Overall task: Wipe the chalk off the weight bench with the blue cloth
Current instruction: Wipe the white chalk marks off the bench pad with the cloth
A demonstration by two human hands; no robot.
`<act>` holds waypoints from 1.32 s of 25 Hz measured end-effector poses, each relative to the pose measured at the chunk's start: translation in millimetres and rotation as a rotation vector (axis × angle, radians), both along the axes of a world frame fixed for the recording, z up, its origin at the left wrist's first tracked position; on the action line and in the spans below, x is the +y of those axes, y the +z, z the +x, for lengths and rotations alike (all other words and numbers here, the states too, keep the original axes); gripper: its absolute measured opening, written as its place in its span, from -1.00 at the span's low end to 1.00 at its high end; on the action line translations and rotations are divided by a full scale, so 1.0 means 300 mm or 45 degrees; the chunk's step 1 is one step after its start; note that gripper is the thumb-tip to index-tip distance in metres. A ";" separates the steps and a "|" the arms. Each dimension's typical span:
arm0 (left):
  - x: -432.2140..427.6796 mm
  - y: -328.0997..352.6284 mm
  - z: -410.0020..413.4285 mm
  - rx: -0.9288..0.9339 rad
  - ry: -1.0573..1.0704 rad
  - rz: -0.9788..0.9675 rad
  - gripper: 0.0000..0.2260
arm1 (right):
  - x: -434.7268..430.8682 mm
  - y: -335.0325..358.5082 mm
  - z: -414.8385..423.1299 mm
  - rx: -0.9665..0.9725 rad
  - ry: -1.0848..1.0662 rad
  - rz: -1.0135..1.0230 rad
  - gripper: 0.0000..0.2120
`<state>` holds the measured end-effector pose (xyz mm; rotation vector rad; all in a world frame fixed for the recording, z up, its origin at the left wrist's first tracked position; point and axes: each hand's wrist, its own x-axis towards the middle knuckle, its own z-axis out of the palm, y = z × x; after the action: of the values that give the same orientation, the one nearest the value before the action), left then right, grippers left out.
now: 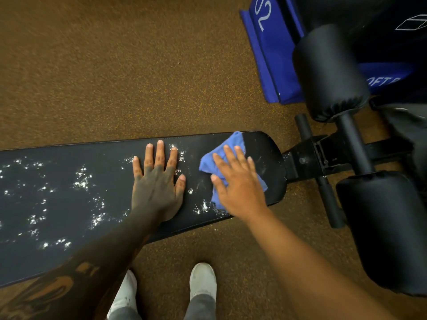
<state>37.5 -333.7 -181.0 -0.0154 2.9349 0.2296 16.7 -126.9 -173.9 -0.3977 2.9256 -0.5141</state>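
The black padded weight bench (111, 158) runs across the view from the left edge to the right of centre. White chalk specks (83, 181) are scattered over its left and middle parts, with more near the front edge (204, 207). My left hand (159, 183) lies flat on the pad with fingers spread. My right hand (238, 183) presses the crumpled blue cloth (233, 140) onto the bench's right end. The pad to the right of the cloth shows only faint smears.
Two black foam leg rollers (330, 72) (388, 229) and the bench's metal frame (323, 155) stand at the right. A blue padded box (270, 54) lies on the brown speckled floor (115, 65) behind. My white shoes (203, 280) are below the bench's front edge.
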 end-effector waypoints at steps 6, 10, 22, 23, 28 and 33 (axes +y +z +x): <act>-0.018 0.000 0.007 -0.008 -0.016 -0.034 -0.38 | -0.099 -0.017 -0.156 -0.033 -0.336 0.057 -0.49; -0.019 0.000 0.012 0.010 0.001 -0.019 -0.38 | -0.124 0.000 0.013 -0.001 0.007 -0.069 -0.46; -0.061 -0.002 0.048 0.029 0.032 -0.031 -0.39 | -0.230 -0.024 0.120 0.038 -0.126 -0.219 -0.52; -0.064 -0.001 0.049 0.027 0.026 -0.030 -0.39 | -0.219 -0.023 0.177 0.044 -0.076 -0.216 -0.51; -0.071 -0.001 0.051 0.024 0.016 -0.035 -0.40 | 0.020 -0.070 0.138 0.178 -0.242 -0.181 -0.52; -0.071 -0.007 0.051 0.030 0.007 -0.030 -0.40 | 0.018 -0.063 -0.132 0.076 -0.683 -0.091 -0.52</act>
<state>52.8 -354.9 -183.3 -0.0243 2.9610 0.1973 -22.9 -121.6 -192.8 0.3883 3.0617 -0.6777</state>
